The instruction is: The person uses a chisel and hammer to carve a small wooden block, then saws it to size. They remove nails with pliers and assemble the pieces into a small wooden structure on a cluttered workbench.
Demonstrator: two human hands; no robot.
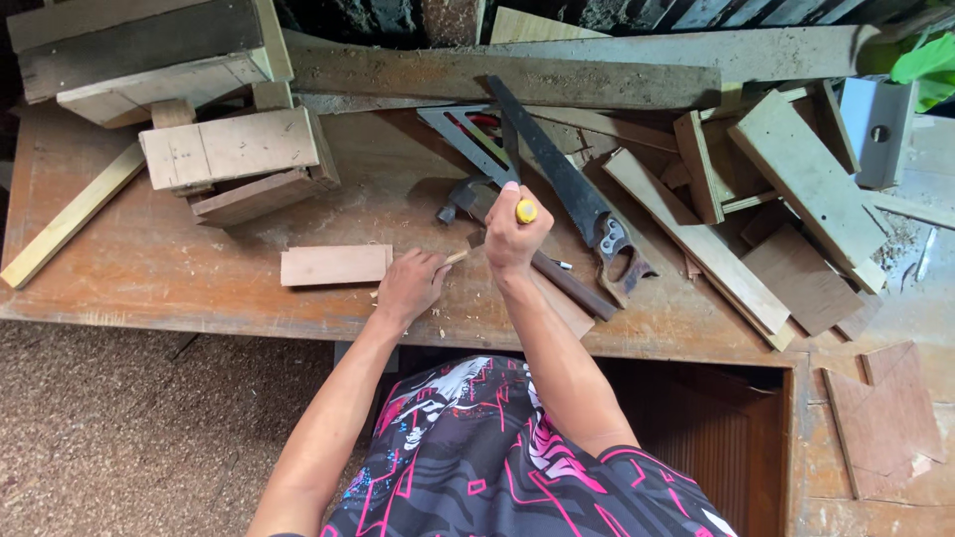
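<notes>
Gripping a yellow-handled tool (525,211), the right hand (514,236) has its grip clenched round the handle, just right of a small wooden piece (457,257). The left hand (410,283) pinches that piece against the table (149,268), right of a flat wood block (335,265), with a handsaw (567,189) beyond.

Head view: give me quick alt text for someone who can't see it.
Seen from above, a person's right hand grips a yellow-tipped tool upright over a small wood piece pinched by the left hand on a cluttered workbench. A handsaw, square and offcuts lie around.
</notes>
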